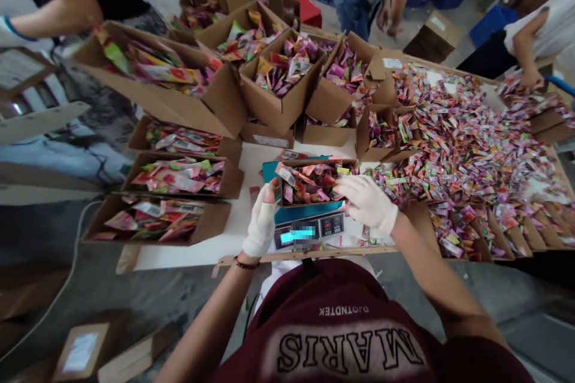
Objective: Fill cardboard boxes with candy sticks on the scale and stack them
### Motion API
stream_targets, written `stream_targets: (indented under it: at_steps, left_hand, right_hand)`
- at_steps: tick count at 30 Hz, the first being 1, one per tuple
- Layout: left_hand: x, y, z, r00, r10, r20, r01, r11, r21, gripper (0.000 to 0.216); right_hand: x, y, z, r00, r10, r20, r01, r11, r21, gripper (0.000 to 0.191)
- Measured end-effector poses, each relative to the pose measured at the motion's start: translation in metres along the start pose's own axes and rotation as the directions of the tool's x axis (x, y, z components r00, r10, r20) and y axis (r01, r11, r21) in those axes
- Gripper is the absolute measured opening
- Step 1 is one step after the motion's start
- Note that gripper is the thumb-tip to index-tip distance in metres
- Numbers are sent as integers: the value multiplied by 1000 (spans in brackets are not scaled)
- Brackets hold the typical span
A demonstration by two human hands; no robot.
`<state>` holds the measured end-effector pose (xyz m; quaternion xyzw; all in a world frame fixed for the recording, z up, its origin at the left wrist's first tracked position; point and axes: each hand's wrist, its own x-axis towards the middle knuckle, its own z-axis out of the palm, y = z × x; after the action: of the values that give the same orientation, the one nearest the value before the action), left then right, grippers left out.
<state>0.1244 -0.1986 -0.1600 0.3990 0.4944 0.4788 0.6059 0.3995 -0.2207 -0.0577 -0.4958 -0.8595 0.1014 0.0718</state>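
A small cardboard box [313, 199] filled with shiny pink and red packets [309, 182] sits on a teal-topped weighing scale [287, 213]. The scale's lit display [297, 234] faces me, its digits blurred out. My left hand [262, 221], in a white glove with bare fingertips, is at the box's left end, with thumb and fingers closed at its edge. My right hand [371, 202], also gloved, reaches over the right end, fingers stretched out onto the packets there. The box's right wall is partly hidden under that hand.
Packet-filled boxes [179, 176] line the left, and taller full boxes [283, 81] stand behind the scale. A wide heap of loose packets [471, 131] covers the right side, with a row of filled boxes [453, 230] along its front edge. Other people work across the table.
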Motion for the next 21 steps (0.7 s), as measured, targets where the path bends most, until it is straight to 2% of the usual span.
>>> stream_targets:
  at_steps: [1, 3, 6, 8, 11, 14, 17, 21]
  left_hand:
    - [-2, 0, 0, 1000, -26, -7, 26, 999, -27, 69]
    - [-4, 1, -2, 997, -72, -24, 70, 995, -68, 70]
    - [-5, 6, -6, 994, -93, -58, 88, 993, -82, 71]
    - [-4, 9, -8, 992, -94, -79, 87, 993, -83, 71]
    - [-4, 13, -9, 994, -78, -81, 71, 993, -89, 72]
    - [-6, 14, -7, 997, -45, -55, 39, 994, -103, 70]
    - [-8, 15, -2, 1000, -20, -19, 17, 992, -127, 69]
    - [-10, 21, 8, 1000, -19, -4, 19, 993, -116, 67]
  right_hand:
    - [-5, 0, -7, 996, 35, -86, -30, 997, 65, 32]
    - [-11, 0, -19, 958, 184, -221, -144, 972, 183, 30]
    - [-6, 0, -26, 885, 378, -272, -305, 912, 275, 23]
    - [5, -1, -24, 881, 403, -248, -337, 902, 269, 20]
    - [28, -9, -18, 906, 381, -186, -343, 916, 206, 21]
    - [52, -24, -14, 914, 404, -32, -402, 913, 65, 37]
    - [77, -39, -8, 892, 437, 118, -425, 898, -112, 55]
    - [95, -45, 2, 860, 478, 178, -445, 874, -194, 52]
